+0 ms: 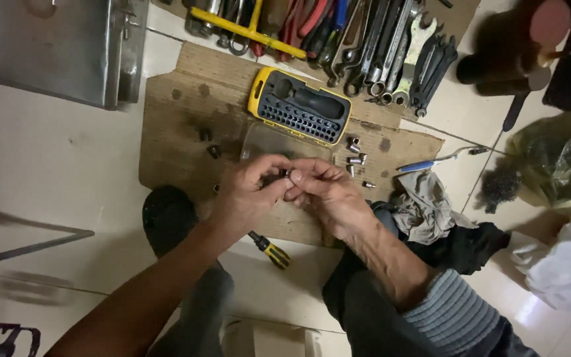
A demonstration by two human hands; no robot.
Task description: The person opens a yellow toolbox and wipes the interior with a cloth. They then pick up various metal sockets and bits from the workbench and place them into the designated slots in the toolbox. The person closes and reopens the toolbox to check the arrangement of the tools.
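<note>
My left hand (249, 192) and right hand (322, 188) meet over the cardboard sheet (180, 125) on the tiled floor. Between their fingertips I pinch a small dark socket bit (284, 174); the left thumb and forefinger close on it from one side, the right fingers pressed in from the other, so both grips are nearly shut around this little piece. Most of it is hidden by my fingers.

Just beyond my hands lies the open yellow and grey bit set case (299, 106), its clear lid (269, 142) flat on the cardboard. A few loose silver sockets (355, 158) lie scattered just right of the lid. A yellow-handled screwdriver (270, 250) sticks out from under my left wrist. Wrenches (391, 53) are lined up at the far edge, and a crumpled grey rag (424, 205) sits near my right forearm.
</note>
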